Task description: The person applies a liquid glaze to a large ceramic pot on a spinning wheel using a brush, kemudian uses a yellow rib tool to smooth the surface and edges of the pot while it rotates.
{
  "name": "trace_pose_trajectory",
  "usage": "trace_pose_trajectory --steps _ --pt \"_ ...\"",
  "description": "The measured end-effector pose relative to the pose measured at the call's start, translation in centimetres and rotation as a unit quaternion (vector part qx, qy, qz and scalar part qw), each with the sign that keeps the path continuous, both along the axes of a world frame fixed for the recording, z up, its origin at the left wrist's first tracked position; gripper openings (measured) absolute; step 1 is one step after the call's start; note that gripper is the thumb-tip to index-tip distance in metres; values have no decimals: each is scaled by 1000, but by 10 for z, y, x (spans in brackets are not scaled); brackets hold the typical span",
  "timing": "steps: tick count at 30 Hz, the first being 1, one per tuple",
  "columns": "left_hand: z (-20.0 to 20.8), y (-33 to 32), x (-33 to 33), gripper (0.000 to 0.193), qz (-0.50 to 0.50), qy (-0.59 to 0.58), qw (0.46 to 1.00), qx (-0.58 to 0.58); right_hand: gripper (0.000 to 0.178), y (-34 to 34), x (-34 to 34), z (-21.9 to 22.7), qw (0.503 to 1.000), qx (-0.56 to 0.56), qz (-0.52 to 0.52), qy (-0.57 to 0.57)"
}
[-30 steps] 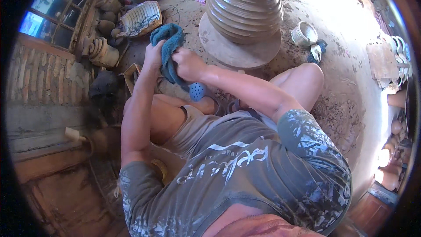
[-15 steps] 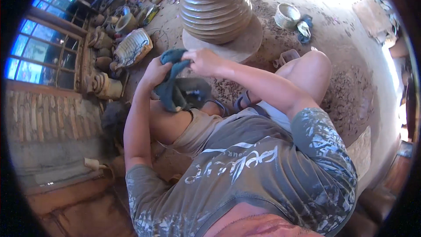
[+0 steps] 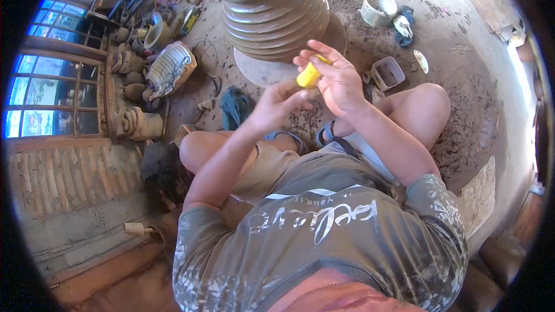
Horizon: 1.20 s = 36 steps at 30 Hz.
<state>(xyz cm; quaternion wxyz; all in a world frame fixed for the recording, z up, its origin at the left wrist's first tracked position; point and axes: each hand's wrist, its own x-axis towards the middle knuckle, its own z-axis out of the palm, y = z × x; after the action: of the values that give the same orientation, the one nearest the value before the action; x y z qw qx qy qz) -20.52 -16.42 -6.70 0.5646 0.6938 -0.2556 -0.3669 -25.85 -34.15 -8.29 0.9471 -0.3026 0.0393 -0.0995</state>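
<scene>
- Step in hand: you appear to be readying or adjusting the yellow piece (image 3: 308, 77); its exact kind cannot be told.
- Position: the yellow piece is raised in front of you, between you and the ribbed clay pot (image 3: 272, 23), and is in your grasp, not on the floor (image 3: 451, 121).
- Right hand (image 3: 341, 84): palm turned up, thumb and fingers closed on the yellow piece.
- Left hand (image 3: 272, 107): fingers parted, just beside the lower end of the piece; whether they touch it cannot be told.
- Next move, in my judgement: it calls for a secure right-hand grip while your left fingers steady or turn the piece, both kept off the wet-looking wall of the pot.
- Count, work area: one yellow piece; one clay pot, upright on one round base (image 3: 254, 69).
- Count, floor near you: one dark teal cloth (image 3: 234, 107), crumpled beyond your left leg; one clear container (image 3: 387, 75); one pale bucket (image 3: 376, 17), with one blue-and-white bundle (image 3: 403, 29) beside it; one white oval piece (image 3: 421, 62).
- Count, footwear: two sandals (image 3: 326, 133), both worn.
- Count, by the window: several small pots (image 3: 134, 92); they overlap, so no firm number is entered.
</scene>
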Motion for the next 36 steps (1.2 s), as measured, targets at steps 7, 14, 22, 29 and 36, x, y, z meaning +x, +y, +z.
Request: trace_pose_trajectory --steps 7,14,22,29,36 --pt "-34 -40 9 20 68 0 997 -30 25 -54 -22 -13 962 -217 85 144" --pt "-52 -74 7 18 67 -304 949 48 15 -77 -30 -47 937 -326 69 104" --pt "-68 -96 14 17 101 36 994 -16 16 -117 -36 -52 957 -185 106 196" --pt "-60 -122 1 20 73 74 994 -31 22 -127 -44 -51 961 -156 86 209" --pt "-85 -110 23 22 95 119 988 26 26 -154 -39 -70 897 -384 115 187"
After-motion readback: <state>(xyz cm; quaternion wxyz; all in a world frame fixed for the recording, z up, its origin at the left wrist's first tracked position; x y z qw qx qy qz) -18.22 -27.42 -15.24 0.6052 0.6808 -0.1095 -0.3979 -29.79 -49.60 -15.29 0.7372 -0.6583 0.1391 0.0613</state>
